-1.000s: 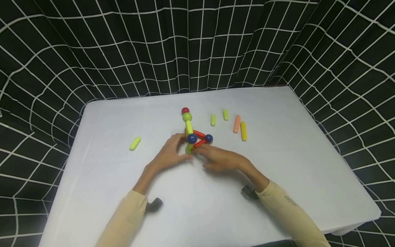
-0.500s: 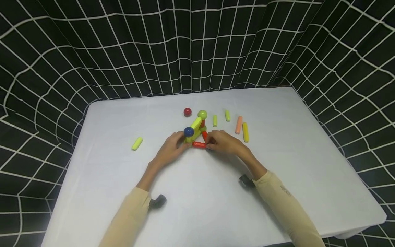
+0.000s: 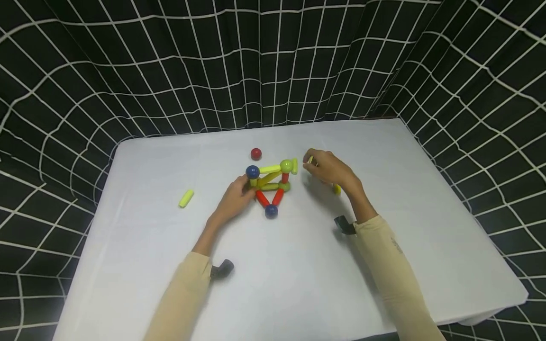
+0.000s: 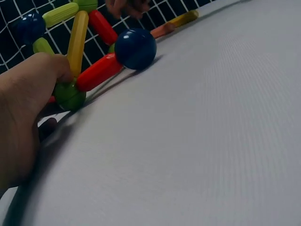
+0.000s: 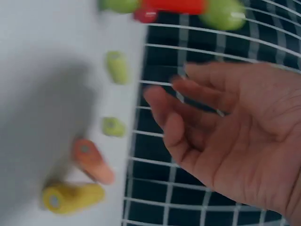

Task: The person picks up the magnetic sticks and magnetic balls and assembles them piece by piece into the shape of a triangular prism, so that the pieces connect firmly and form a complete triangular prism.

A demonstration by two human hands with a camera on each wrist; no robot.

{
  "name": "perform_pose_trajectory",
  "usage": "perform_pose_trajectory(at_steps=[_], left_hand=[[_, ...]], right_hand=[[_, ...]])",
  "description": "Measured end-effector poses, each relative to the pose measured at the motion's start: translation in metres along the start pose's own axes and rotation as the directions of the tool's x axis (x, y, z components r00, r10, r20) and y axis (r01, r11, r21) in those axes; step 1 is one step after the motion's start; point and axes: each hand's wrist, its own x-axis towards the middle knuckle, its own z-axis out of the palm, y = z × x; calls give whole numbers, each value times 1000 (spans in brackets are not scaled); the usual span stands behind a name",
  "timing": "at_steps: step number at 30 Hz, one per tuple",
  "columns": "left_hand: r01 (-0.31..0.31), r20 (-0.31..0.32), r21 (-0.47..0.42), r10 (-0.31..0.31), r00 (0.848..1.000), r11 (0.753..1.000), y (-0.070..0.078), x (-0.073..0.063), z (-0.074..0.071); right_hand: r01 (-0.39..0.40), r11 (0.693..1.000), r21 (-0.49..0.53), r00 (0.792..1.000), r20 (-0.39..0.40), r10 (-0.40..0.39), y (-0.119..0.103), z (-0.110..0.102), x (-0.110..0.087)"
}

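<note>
Right hand [image 3: 327, 166]: no longer touching the red rods [image 3: 278, 197]; now hovering by a short green rod [image 5: 113, 127], nearer the far edge of the table [image 3: 426, 213].
Ball-and-rod frame [image 3: 268, 178]: sitting turned, its top bar [image 3: 270, 169] now running roughly along the far edge.
Lower blue ball [image 3: 271, 211]: now pointing toward the near edge.

The white-covered table [image 3: 273, 284] carries 1 ball-and-stick structure [image 3: 269, 177] near its middle, and 1 red ball [image 3: 256, 154] lies just behind this. To the left lies 1 yellow-green stick [image 3: 186, 198], apart; to the right lie 2 short green sticks [image 5: 117, 67], 1 orange stick [image 5: 93, 161] and 1 yellow stick [image 5: 74, 197].
</note>
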Motion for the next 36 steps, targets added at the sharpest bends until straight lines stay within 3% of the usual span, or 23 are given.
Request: perform_pose_trajectory(at_steps=[3, 7, 11, 15, 19, 23, 28, 31, 33, 36], left_hand=[[13, -9, -2, -13, 1000, 1000, 0, -1, -1], [-13, 6, -22, 13, 1000, 1000, 0, -2, 0], [-32, 19, -30, 32, 999, 999, -1, -2, 2], [-30, 18, -10, 30, 999, 999, -1, -3, 1], [-41, 15, 4, 41, 999, 999, -3, -3, 0], [-53, 12, 8, 53, 999, 999, -3, -4, -1], [-53, 15, 8, 53, 999, 999, -3, -4, -2], [-53, 21, 8, 52, 998, 999, -3, -4, -1], [-55, 20, 6, 55, 998, 998, -3, -4, -1], [-58, 7, 11, 58, 998, 998, -3, -4, -1]], right_hand=[[-89, 995, -34, 995, -43, 87, 2, 14, 24], [-104, 987, -119, 994, -39, 100, 6, 32, 42], [-128, 978, -162, 992, -16, 127, 3, 32, 35], [-182, 974, -137, 983, 6, 185, 1, 28, 19], [-177, 984, -21, 984, -1, 177, 5, 25, -2], [-85, 973, 216, 995, -23, 92, 5, 20, -23], [-28, 879, 476, 999, -4, 33, -8, 19, -42], [-16, 825, 565, 1000, 10, 12, -19, 24, -48], [8, 828, 560, 1000, 15, -20, -26, 31, -48], [90, 884, 460, 994, 15, -110, -33, 48, -43]])
